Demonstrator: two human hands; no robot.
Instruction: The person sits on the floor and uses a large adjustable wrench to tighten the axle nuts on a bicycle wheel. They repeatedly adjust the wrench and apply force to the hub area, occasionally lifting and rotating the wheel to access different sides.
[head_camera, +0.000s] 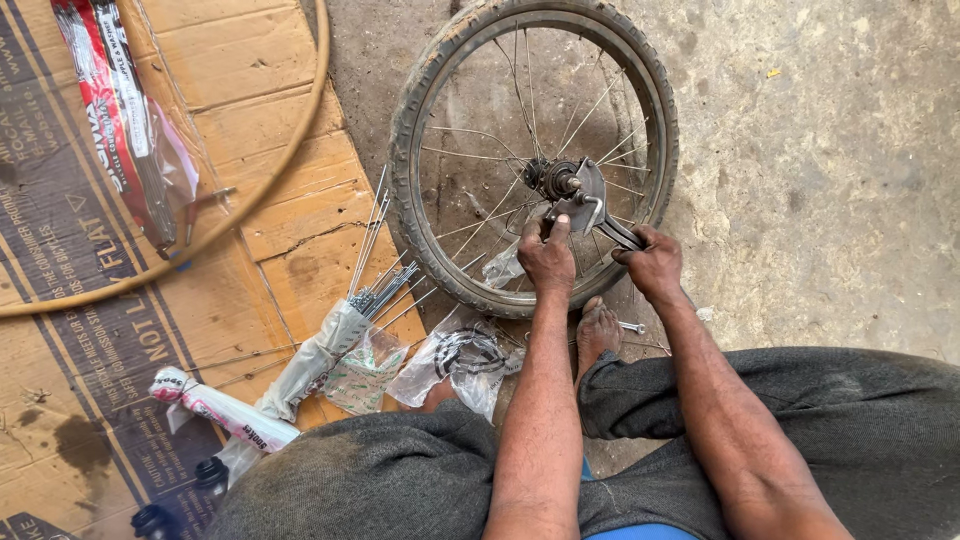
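grey trousers (400, 480) nearest; both hands (546, 255) (652, 265) grip wrench (590, 205) on wheel (530, 150); spokes in bag (320, 355)

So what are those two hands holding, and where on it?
Both work at the hub of the bicycle wheel. The right hand grips the wrench by its handle end; the left hand pinches a metal piece beside the hub.

My left hand (546, 255) and right hand (651, 264) grip dull steel wrenches (598, 214) at the greasy metal hub (555, 179) of a wheel (535, 150) with worn matt rubber tyre, thin shiny spokes, over rough concrete (820, 170) beside creased cardboard (270, 150).
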